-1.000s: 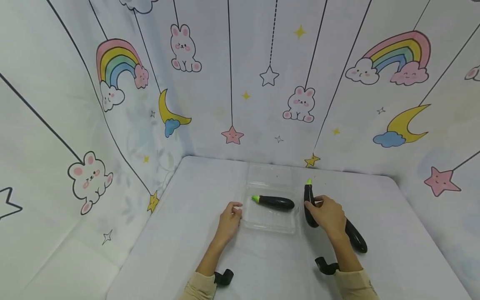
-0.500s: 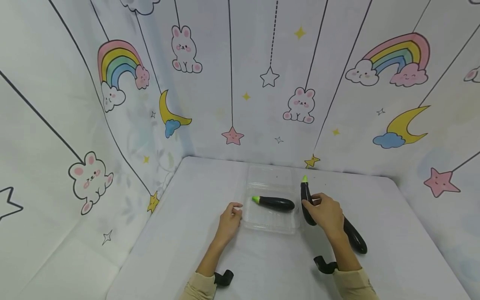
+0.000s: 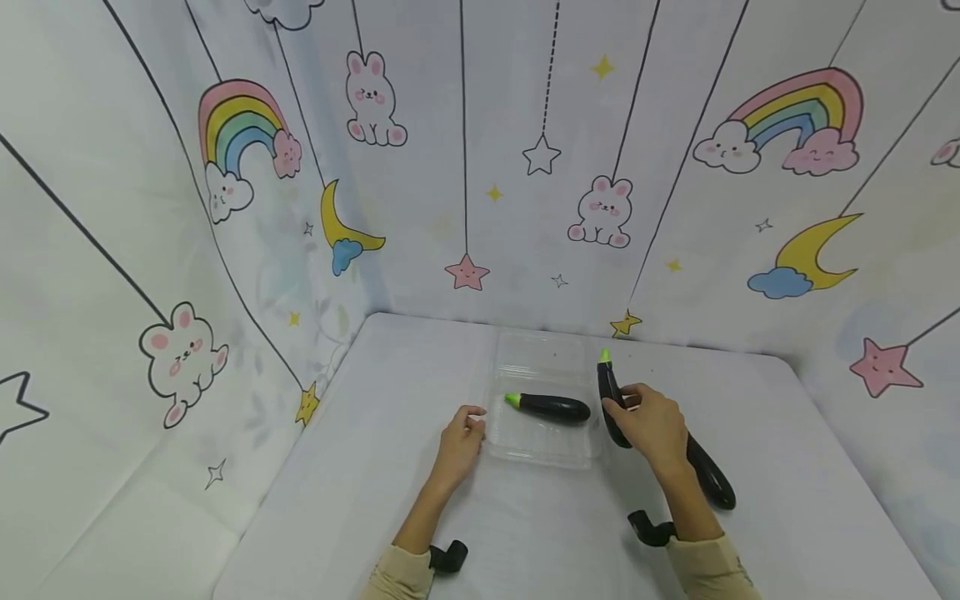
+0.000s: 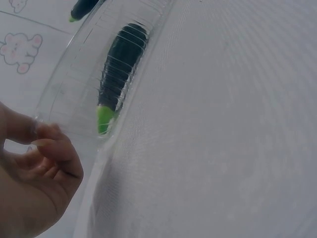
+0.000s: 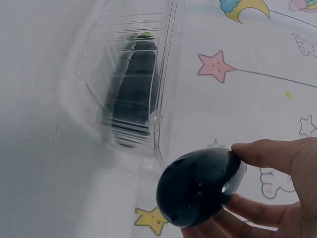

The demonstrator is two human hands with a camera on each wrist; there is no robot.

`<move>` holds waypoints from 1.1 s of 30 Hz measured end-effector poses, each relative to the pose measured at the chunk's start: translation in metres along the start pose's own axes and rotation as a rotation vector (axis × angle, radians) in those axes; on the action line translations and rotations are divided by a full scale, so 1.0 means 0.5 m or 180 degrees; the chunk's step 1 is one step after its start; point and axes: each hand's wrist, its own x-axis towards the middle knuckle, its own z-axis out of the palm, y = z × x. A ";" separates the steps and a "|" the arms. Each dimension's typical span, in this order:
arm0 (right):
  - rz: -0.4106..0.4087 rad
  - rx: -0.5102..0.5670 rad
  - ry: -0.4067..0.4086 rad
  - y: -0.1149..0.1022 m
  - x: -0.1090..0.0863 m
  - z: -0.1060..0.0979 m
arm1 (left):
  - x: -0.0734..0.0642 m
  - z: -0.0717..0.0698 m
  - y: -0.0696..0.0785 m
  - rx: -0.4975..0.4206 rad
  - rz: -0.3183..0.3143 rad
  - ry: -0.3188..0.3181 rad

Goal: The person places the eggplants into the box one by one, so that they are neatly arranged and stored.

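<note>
A dark eggplant with a green stem end (image 3: 553, 407) lies crosswise in a clear plastic box (image 3: 510, 454). At the box's left rim is my left hand (image 3: 459, 442); in the left wrist view its thumb and a bent finger (image 4: 62, 151) pinch the rim. My right hand (image 3: 654, 427) holds a second eggplant (image 3: 609, 383) just right of the box, its green end pointing to the back. The right wrist view shows the rounded end of this held eggplant (image 5: 195, 188) between thumb and fingers. Partly behind the right wrist lies a third eggplant (image 3: 712, 475).
The box's lid part (image 3: 540, 348) lies folded back toward the rear edge of the white table (image 3: 360, 467). A white curtain (image 3: 420, 167) with printed rabbits, stars and rainbows stands around the table. Each wrist wears a black camera mount (image 3: 448, 556).
My right hand has moved the held eggplant slightly left, toward the box. The left hand and the eggplant in the box stay as they were.
</note>
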 end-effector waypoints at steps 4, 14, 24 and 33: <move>0.0012 -0.0011 -0.0024 -0.007 -0.001 0.001 | -0.001 0.001 0.001 -0.0010 0.0022 0.0002; -0.0050 -0.0022 0.0002 -0.027 0.000 0.006 | -0.004 -0.002 0.008 0.0015 0.0039 -0.0001; -0.0234 0.0010 0.0064 -0.033 0.006 0.016 | -0.003 -0.002 0.008 0.0075 0.0061 0.0013; -0.0359 0.0042 0.0010 -0.041 0.005 0.020 | 0.000 0.002 0.003 0.0057 0.0053 0.0025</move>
